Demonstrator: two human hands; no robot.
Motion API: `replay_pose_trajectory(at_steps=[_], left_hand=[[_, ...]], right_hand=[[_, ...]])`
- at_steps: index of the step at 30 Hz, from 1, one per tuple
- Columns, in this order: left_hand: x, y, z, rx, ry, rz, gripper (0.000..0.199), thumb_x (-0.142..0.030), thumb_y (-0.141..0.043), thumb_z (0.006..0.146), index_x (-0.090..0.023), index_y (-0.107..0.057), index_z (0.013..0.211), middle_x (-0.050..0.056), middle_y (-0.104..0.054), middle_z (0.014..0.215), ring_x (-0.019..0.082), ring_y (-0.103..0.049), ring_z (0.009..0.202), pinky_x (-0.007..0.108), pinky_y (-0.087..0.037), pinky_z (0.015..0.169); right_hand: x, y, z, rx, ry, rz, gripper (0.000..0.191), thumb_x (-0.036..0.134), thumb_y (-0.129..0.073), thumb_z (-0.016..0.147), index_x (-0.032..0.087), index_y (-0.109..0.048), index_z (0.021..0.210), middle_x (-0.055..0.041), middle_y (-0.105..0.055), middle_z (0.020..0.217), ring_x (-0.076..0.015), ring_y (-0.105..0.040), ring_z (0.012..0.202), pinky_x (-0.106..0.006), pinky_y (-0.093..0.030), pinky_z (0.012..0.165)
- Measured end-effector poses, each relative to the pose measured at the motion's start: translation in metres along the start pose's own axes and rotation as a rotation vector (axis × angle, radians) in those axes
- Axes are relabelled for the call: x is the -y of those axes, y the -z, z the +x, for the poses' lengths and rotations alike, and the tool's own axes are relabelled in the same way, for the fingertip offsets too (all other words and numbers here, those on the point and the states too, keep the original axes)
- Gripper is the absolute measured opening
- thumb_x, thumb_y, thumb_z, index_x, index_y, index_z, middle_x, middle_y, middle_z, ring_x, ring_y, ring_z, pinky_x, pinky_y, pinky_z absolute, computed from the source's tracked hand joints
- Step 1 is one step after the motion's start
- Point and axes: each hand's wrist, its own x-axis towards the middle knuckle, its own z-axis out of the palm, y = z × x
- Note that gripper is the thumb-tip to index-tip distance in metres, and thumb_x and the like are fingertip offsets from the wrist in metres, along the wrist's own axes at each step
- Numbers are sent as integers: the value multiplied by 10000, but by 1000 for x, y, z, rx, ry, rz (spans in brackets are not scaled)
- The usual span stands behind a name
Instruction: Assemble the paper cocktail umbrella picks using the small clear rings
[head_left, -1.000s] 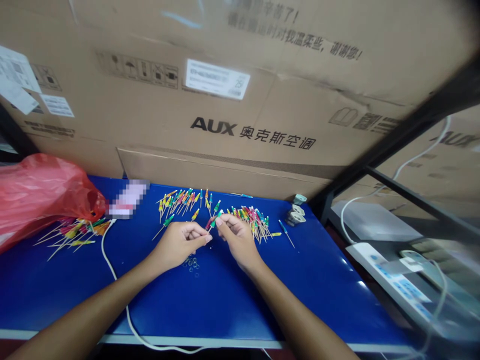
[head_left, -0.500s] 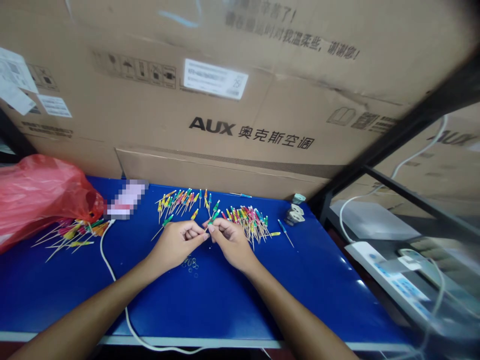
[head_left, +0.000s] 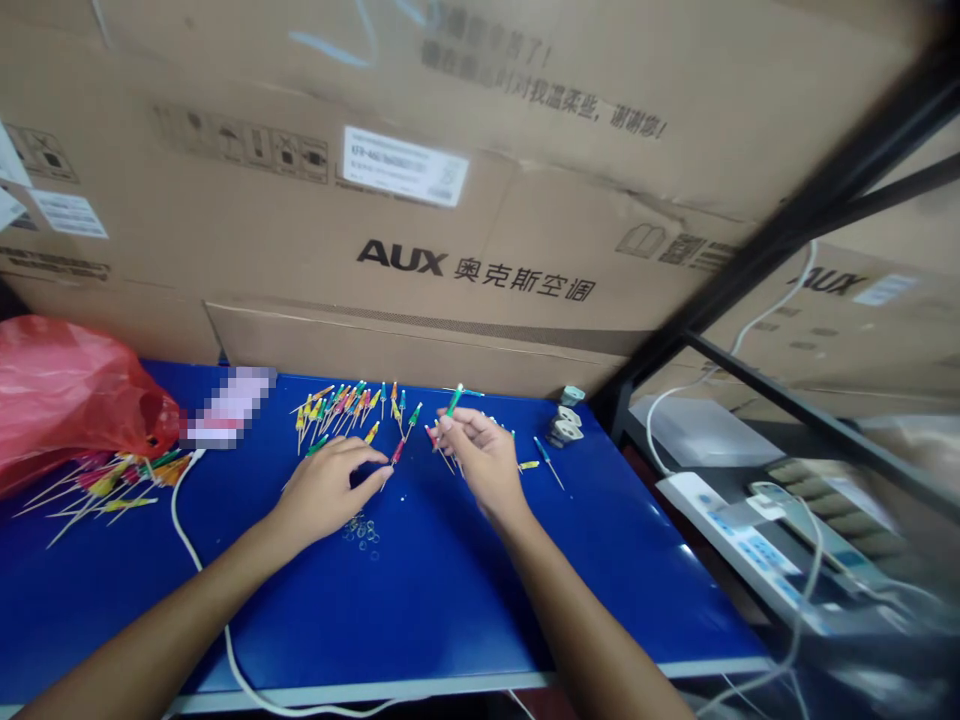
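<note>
My right hand [head_left: 484, 455] is raised over the right-hand pile and pinches a green cocktail umbrella [head_left: 454, 402], folded and tilted with its tip up. My left hand [head_left: 330, 490] is further left, thumb and forefinger closed at a pink-red cocktail umbrella [head_left: 397, 453], its stick slanting down between the fingertips. Several folded cocktail umbrellas [head_left: 352, 400] on wooden sticks lie in a row behind my left hand. The right-hand pile is mostly hidden by my right hand. Small clear rings [head_left: 362, 532] lie on the blue tabletop [head_left: 420, 600] near my left wrist.
A red plastic bag [head_left: 75, 390] and more umbrellas [head_left: 112, 480] lie at the left, beside a phone [head_left: 232, 405] with a white cable. Small pale objects [head_left: 566, 425] stand at the back right. A large cardboard box [head_left: 450, 330] walls the back; a power strip [head_left: 742, 540] is at the right.
My hands, together before, have separated. The right hand has lifted the green umbrella up and right, towards the pile. A pink-red umbrella now shows at my left fingertips. The view has shifted slightly.
</note>
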Motion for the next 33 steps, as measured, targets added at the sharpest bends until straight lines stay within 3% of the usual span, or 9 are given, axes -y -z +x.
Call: replay_pose_trajectory(at_steps=[2, 4, 9, 13, 18, 22, 28, 33], left_hand=[[8, 0, -1, -23, -9, 88, 256, -435, -566, 958, -280, -753, 1036, 39, -740, 1050, 261, -651, 993, 405, -490, 868], [16, -1, -1, -19, -15, 171, 239, -424, -578, 950, -273, -744, 1032, 44, -732, 1053, 275, -640, 1007, 421, -483, 880], [31, -4, -1, -7, -8, 331, 168, -382, -639, 898, -243, -715, 954, 62, -713, 951, 291, -624, 953, 419, -467, 866], [35, -5, -2, -22, 22, 326, 154, -375, -641, 887, -232, -683, 925, 59, -693, 876, 286, -618, 892, 402, -462, 818], [35, -7, -3, -35, 7, 329, 179, -295, -591, 898, -233, -679, 1042, 71, -714, 894, 293, -620, 919, 382, -466, 777], [34, -7, -3, -31, -3, 353, 269, -182, -540, 885, -239, -675, 1111, 70, -727, 883, 294, -632, 924, 370, -466, 741], [29, -2, -2, -32, 4, 389, 313, -153, -548, 847, -253, -679, 1114, 52, -734, 860, 279, -644, 894, 348, -461, 702], [26, 0, -2, -45, 16, 388, 298, -174, -548, 863, -258, -686, 1113, 49, -743, 847, 270, -656, 880, 332, -464, 671]], right_hand=[[1, 15, 7, -106, 60, -130, 435, 446, -648, 889, 180, -609, 1231, -45, -713, 804, -168, -623, 648, -313, -503, 623], [1, 28, 12, -121, 112, -360, 505, 415, -627, 895, 178, -551, 1335, -27, -694, 768, -163, -594, 610, -305, -473, 605], [-3, 38, 12, -14, 122, -1009, 212, 295, -608, 884, 235, -650, 1083, -24, -662, 729, -216, -612, 764, -283, -372, 602], [-7, 32, 8, -7, 92, -1245, 87, 242, -602, 883, 240, -653, 952, -56, -657, 765, -228, -585, 787, -275, -291, 561], [-8, 31, 9, 9, 142, -1274, 67, 274, -611, 908, 238, -667, 900, -71, -672, 806, -236, -564, 791, -295, -314, 574], [-5, 32, 10, -15, 266, -1231, 149, 334, -593, 937, 228, -698, 934, -94, -694, 883, -253, -557, 830, -332, -385, 647], [2, 22, 5, 273, 440, -1134, 216, 315, -541, 986, 239, -731, 1054, -103, -714, 1025, -277, -559, 949, -425, -405, 849], [6, 11, -2, 377, 505, -988, 246, 279, -512, 1003, 230, -727, 1110, -106, -715, 1075, -270, -568, 992, -449, -406, 926]])
